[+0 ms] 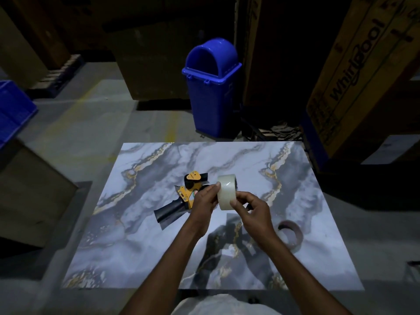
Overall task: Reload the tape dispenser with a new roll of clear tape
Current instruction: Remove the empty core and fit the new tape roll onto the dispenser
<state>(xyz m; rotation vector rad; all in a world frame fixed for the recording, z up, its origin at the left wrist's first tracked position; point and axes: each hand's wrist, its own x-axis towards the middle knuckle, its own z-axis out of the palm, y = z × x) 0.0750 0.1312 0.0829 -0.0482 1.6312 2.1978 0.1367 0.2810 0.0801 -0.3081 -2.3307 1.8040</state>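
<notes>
A full roll of clear tape (225, 190) is held upright above the marble-patterned table (141, 235), near its middle. My left hand (205, 198) grips the roll's left side, thumb on the rim. My right hand (251, 209) holds its lower right side, thumb pressed on the outer tape surface. The yellow and black tape dispenser (185, 196) lies on its side on the table just left of the hands, handle pointing to the lower left; my left hand covers part of it. No roll is visible on it.
An empty brown cardboard tape core (293, 234) lies on the table at the right. Behind the table stand a blue swing-lid bin (210, 87) and large cardboard boxes (368, 71). A blue crate (12, 110) sits at the far left.
</notes>
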